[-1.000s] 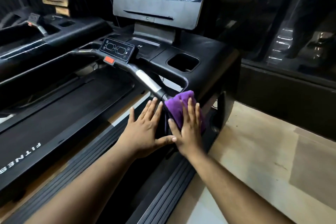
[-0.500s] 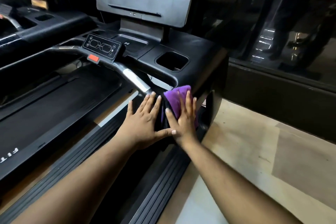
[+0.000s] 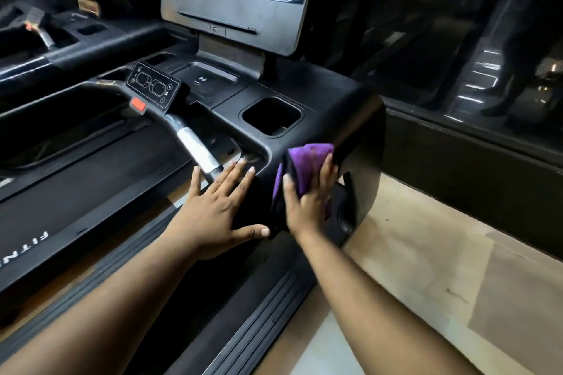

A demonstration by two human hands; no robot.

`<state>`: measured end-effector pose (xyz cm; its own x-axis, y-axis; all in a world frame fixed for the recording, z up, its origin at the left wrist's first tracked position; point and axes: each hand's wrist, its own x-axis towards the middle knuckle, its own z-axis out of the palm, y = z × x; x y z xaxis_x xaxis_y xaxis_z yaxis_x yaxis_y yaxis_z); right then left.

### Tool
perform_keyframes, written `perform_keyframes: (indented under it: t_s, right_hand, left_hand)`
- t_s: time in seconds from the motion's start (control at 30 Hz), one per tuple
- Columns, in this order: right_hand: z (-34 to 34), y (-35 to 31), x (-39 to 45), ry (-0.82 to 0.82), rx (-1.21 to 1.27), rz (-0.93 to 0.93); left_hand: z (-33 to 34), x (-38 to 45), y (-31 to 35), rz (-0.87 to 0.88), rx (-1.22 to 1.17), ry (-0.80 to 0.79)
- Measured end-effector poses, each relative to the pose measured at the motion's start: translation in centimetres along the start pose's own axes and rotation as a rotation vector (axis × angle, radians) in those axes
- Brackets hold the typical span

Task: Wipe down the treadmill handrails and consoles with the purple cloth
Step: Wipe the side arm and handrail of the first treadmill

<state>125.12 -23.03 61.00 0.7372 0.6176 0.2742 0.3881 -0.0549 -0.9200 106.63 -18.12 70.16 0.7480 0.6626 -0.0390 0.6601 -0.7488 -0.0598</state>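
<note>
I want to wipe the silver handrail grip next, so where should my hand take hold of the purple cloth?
Probably pinch the bunched upper fold of the purple cloth, coming from above. It lies pressed flat under the right hand against the console's end, so only that raised top edge sticks out.

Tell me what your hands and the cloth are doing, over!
Left hand flat on handrail end. Right hand presses purple cloth against it. Nothing blocking.

One head-worn view looks forward and down, close over the treadmill console (image 3: 304,94), floor (image 3: 426,253) at right
</note>
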Motion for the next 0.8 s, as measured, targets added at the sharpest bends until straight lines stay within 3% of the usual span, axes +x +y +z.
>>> perform_keyframes:
  t_s: [0.1, 0.17, 0.23, 0.3, 0.37, 0.43, 0.57, 0.63, 0.8]
  right_hand:
    - [-1.8, 1.7, 7.3, 0.058, -0.047, 0.175]
    - [-1.6, 1.4, 7.7, 0.066, -0.119, 0.191]
    - [-0.9, 0.2, 4.5, -0.003, -0.205, 0.021]
    - [-1.1, 0.1, 2.1, -0.179, -0.332, -0.234]
    - [-2.2, 0.1, 4.6, -0.296, -0.496, -0.425]
    - [-3.0, -0.4, 10.1, -0.343, -0.637, -0.451]
    - [-2.8, -2.7, 16.1, -0.343, -0.800, -0.218]
    - [-2.1, -3.8, 13.3, -0.378, -0.791, -0.283]
    - [-5.3, -2.3, 8.5, -0.659, -0.746, -0.555]
  left_hand:
    - [-0.1, 0.5, 0.4, -0.070, -0.023, -0.010]
    - [0.0, 1.0, 0.8, -0.141, -0.095, -0.010]
    - [0.0, 1.3, 1.2, -0.204, -0.144, 0.005]
    - [0.2, 1.5, 1.5, -0.228, -0.130, 0.018]
    - [0.3, 1.3, 1.6, -0.233, -0.112, 0.022]
    - [0.3, 1.2, 1.6, -0.245, -0.104, 0.034]
    - [0.4, 1.1, 1.8, -0.253, -0.092, 0.062]
    - [0.4, 1.3, 1.7, -0.251, -0.096, 0.061]
    - [0.7, 1.4, 1.3, -0.238, -0.145, 0.072]
